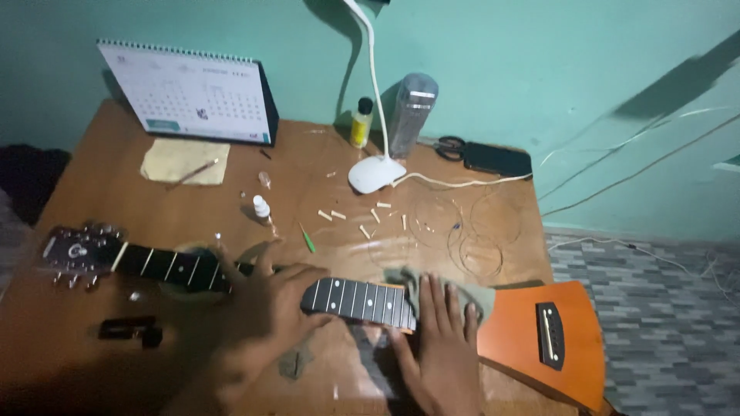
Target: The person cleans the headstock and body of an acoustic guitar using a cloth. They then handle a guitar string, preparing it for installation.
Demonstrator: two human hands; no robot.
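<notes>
On wooden desk point(116, 200), guitar point(539, 339) lying flat across it, left hand point(266, 304) wrapped round neck point(177, 268), right hand point(443, 339) flat, fingers spread, pressing grey cloth point(408, 281) onto fretboard end, desk lamp point(374, 173) behind

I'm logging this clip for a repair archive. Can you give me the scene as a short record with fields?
Setting: wooden table against a green wall
Main thing: guitar lying flat across the table, strings off
Left hand: left hand wrapped over the guitar neck
Right hand: right hand pressing a grey-green cloth onto the end of the fretboard
Behind: desk calendar, white lamp, small yellow bottle, scissors
Loose bits: coiled strings, small pale pegs, white dropper bottle
</notes>
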